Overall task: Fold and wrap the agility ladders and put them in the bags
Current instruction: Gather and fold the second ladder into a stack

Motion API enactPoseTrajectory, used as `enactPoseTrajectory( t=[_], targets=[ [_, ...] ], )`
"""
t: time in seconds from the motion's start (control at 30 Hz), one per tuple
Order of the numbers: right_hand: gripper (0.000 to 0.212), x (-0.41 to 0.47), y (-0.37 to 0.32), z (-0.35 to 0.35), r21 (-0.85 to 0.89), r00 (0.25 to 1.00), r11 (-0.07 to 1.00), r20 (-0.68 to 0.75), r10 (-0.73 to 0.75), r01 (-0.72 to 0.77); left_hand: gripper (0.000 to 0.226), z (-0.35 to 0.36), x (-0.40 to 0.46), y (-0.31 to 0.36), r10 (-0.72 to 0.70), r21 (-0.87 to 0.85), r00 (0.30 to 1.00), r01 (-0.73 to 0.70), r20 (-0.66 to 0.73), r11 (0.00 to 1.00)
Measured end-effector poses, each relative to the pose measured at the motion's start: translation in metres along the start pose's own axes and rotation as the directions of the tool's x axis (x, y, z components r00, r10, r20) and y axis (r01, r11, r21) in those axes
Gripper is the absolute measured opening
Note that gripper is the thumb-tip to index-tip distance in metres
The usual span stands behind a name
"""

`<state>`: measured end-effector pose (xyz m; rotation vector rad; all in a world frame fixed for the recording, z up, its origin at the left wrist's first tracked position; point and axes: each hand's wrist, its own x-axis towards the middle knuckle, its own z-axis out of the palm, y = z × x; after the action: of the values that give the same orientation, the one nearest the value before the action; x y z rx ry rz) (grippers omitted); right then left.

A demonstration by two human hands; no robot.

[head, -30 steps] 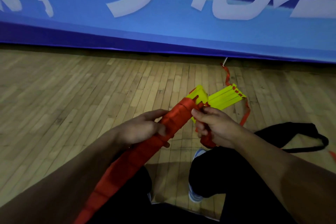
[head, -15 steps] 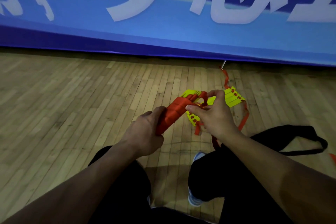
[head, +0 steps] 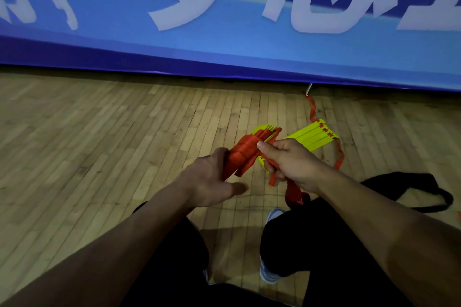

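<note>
At the centre of the frame the left hand (head: 212, 179) has its grip wrapped around the lower end of the agility ladder (head: 252, 151), a bundle of yellow rungs bound in red strap. The right hand (head: 290, 163) pinches the strap beside it. More yellow rungs (head: 315, 138) lie on the wooden floor (head: 99, 147) behind; a black bag (head: 409, 188) lies at right.

Two hands are seen: the left hand (head: 212, 179) and right hand (head: 289, 162). One agility ladder (head: 309, 138), one black bag (head: 411, 187) beside it, and one blue banner (head: 224, 40) are counted.
</note>
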<state>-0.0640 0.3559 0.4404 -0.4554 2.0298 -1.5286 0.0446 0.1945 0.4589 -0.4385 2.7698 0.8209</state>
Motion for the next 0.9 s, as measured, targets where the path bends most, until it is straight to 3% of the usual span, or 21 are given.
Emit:
enactPoseTrajectory(
  t=[0.1,0.2,0.27,0.43,0.6,0.67,0.73,0.8,0.9],
  targets=[
    [0.036,-0.001,-0.003,0.003,-0.025,1.000,1.000,0.024,0.010,-0.010,0.097,0.007,0.002,0.010,-0.088,0.151,0.990,0.104,-0.109,0.983],
    [0.038,-0.003,-0.004,0.002,-0.104,0.998,0.995,0.058,0.002,0.004,0.066,0.010,0.009,0.009,-0.070,0.234,0.974,0.122,-0.216,0.965],
    [0.040,-0.003,-0.002,-0.002,-0.160,0.999,0.987,0.046,-0.027,0.034,0.046,0.007,0.013,0.004,-0.006,0.198,0.984,0.041,-0.176,0.979],
    [0.029,-0.001,0.007,-0.005,-0.140,0.986,0.982,-0.087,-0.143,0.130,0.029,-0.018,0.011,0.001,0.102,-0.185,0.990,-0.083,0.095,0.979],
    [0.024,-0.007,0.006,0.001,0.096,0.991,0.987,-0.012,-0.131,0.132,0.030,-0.027,0.003,-0.008,0.118,-0.627,0.912,0.171,0.392,0.760],
    [0.026,-0.007,0.005,0.009,0.219,0.992,0.968,-0.040,-0.119,0.125,0.036,-0.023,0.001,-0.010,0.126,-0.709,0.874,0.287,0.469,0.644],
    [0.030,-0.005,0.005,0.015,0.222,0.990,0.967,-0.091,-0.111,0.128,0.043,-0.021,0.000,-0.010,0.112,-0.725,0.866,0.330,0.487,0.605],
    [0.039,-0.002,0.006,0.016,0.122,0.980,0.983,-0.164,-0.115,0.136,0.061,-0.020,0.000,-0.011,0.040,-0.640,0.915,0.249,0.401,0.727],
    [0.046,0.000,0.005,0.018,-0.031,0.958,0.990,-0.251,-0.138,0.134,0.114,-0.016,-0.003,-0.003,0.032,-0.207,0.986,0.002,0.163,0.978]
  ],
)
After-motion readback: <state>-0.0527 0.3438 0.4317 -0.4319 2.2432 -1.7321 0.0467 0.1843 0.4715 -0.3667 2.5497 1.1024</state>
